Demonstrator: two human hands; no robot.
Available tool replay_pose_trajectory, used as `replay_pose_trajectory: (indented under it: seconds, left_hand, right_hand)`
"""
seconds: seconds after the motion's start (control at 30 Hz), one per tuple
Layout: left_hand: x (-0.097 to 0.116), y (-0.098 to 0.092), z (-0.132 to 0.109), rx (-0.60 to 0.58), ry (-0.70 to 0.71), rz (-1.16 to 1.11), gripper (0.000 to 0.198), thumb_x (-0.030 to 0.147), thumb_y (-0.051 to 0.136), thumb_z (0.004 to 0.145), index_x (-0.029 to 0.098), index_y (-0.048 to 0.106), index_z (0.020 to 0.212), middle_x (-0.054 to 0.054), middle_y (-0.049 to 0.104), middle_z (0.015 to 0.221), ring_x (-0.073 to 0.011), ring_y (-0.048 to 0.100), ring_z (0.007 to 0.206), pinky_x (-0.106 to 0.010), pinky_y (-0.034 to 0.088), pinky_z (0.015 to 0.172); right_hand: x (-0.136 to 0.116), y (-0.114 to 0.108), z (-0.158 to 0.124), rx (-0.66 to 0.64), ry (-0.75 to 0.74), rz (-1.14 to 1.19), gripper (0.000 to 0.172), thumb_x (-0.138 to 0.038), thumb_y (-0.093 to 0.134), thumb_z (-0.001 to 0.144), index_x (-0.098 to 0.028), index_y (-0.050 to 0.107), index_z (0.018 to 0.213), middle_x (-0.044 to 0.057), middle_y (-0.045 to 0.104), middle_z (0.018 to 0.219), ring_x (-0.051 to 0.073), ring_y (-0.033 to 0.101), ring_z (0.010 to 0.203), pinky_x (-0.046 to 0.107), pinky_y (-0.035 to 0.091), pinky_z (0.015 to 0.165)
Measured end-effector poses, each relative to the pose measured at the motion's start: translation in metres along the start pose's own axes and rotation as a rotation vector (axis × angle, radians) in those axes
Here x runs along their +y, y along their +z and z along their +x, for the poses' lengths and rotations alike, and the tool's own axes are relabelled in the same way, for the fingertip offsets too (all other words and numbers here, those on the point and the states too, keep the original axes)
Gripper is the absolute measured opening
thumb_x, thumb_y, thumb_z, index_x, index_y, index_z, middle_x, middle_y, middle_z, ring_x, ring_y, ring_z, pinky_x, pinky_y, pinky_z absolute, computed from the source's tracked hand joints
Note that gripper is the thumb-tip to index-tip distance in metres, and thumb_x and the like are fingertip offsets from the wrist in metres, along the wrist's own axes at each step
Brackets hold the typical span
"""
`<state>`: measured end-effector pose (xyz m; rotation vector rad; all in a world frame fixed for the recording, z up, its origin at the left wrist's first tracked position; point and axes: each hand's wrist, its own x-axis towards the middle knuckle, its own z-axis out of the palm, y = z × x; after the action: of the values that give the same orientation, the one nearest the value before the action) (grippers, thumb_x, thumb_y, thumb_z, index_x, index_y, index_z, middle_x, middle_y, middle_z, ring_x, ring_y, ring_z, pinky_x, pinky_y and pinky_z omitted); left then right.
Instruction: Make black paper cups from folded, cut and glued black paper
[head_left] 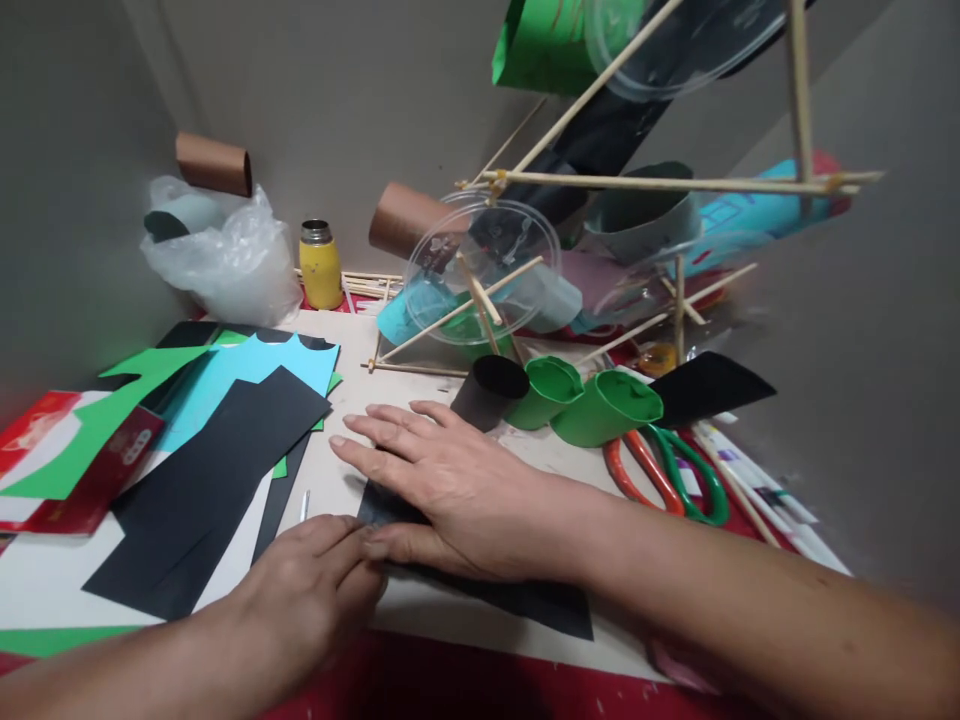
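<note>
My right hand [442,480] lies flat with spread fingers over a black paper piece [517,600], pressing it to the white board. At that sheet's left edge, my left hand [319,585] is closed, its curled fingers meeting my right thumb; the paper's corner goes under them, and the fingertips are hidden. A thin silvery stick [304,505] shows just behind my left knuckles; whether the hand touches it I cannot tell. Beyond my right fingers stand a black paper tube [491,395] and two green paper tubes [555,390].
Black sheets [217,490], blue paper [247,375] and green cutouts [120,410] overlap at left. Orange-handled scissors [637,475] and a green-handled pair [697,480] lie at right. A stick frame [660,183] with plastic lids rises at upper right. A yellow bottle [320,270] stands behind.
</note>
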<state>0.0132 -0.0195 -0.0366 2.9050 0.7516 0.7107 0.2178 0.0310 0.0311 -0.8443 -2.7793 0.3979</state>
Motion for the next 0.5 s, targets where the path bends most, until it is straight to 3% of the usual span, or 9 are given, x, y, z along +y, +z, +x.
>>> replay_pose_trajectory:
  seconds: [0.07,0.13,0.2,0.23,0.27,0.4,0.5]
  left_hand:
    - [-0.003,-0.004,0.002,-0.004,0.014,-0.029,0.015,0.010,0.051,0.087,0.015,0.063,0.094,-0.006,0.069,0.086,-0.0190,0.063,0.077,-0.032,0.054,0.073]
    - [-0.008,-0.010,0.004,-0.016,-0.033,-0.073,0.016,0.015,0.053,0.088,0.016,0.063,0.100,-0.007,0.070,0.091,-0.0188,0.064,0.081,-0.031,0.053,0.075]
    - [-0.013,-0.017,0.005,-0.028,-0.120,-0.120,0.016,0.018,0.053,0.090,0.017,0.064,0.102,-0.007,0.070,0.090,-0.0176,0.065,0.080,-0.029,0.052,0.073]
    - [-0.016,-0.021,0.007,-0.047,-0.172,-0.139,0.016,0.019,0.051,0.091,0.018,0.064,0.100,-0.006,0.069,0.087,-0.0169,0.065,0.078,-0.028,0.052,0.071]
    - [-0.018,-0.024,0.008,-0.080,-0.235,-0.153,0.016,0.021,0.050,0.092,0.018,0.065,0.097,-0.005,0.069,0.084,-0.0163,0.065,0.076,-0.027,0.051,0.070]
    - [-0.022,-0.031,0.017,-0.268,-0.521,-0.156,0.022,0.030,0.047,0.092,0.020,0.067,0.090,-0.003,0.069,0.078,-0.0176,0.065,0.071,-0.027,0.048,0.063]
    - [-0.020,-0.031,0.023,-0.354,-0.620,-0.142,0.022,0.033,0.048,0.089,0.019,0.067,0.091,-0.004,0.069,0.080,-0.0192,0.064,0.071,-0.028,0.046,0.060]
  right_hand:
    - [0.003,-0.007,-0.004,0.127,-0.007,0.056,0.063,-0.049,0.048,0.096,-0.011,0.039,0.145,0.019,0.038,0.151,0.032,0.036,0.138,0.053,0.033,0.107]
    - [0.007,-0.013,-0.012,0.318,0.043,0.123,0.050,-0.041,0.045,0.099,-0.009,0.048,0.137,0.019,0.052,0.141,0.027,0.046,0.130,0.044,0.038,0.105]
    - [0.014,-0.013,-0.022,0.457,0.164,0.165,0.036,-0.031,0.044,0.099,-0.009,0.060,0.123,0.015,0.066,0.122,0.023,0.059,0.114,0.037,0.045,0.098]
    - [0.017,-0.012,-0.028,0.458,0.242,0.159,0.031,-0.028,0.046,0.098,-0.010,0.062,0.117,0.014,0.069,0.114,0.022,0.063,0.107,0.035,0.048,0.093]
    - [0.019,-0.009,-0.034,0.411,0.326,0.131,0.028,-0.025,0.049,0.095,-0.011,0.064,0.114,0.014,0.071,0.109,0.024,0.065,0.101,0.036,0.050,0.089]
    - [0.023,0.006,-0.054,-0.016,0.546,-0.051,0.029,-0.025,0.063,0.086,-0.011,0.064,0.112,0.017,0.068,0.106,0.032,0.063,0.100,0.042,0.051,0.082]
    - [0.020,0.012,-0.060,-0.131,0.606,-0.047,0.028,-0.025,0.065,0.085,-0.012,0.062,0.110,0.018,0.065,0.107,0.033,0.060,0.100,0.041,0.049,0.079]
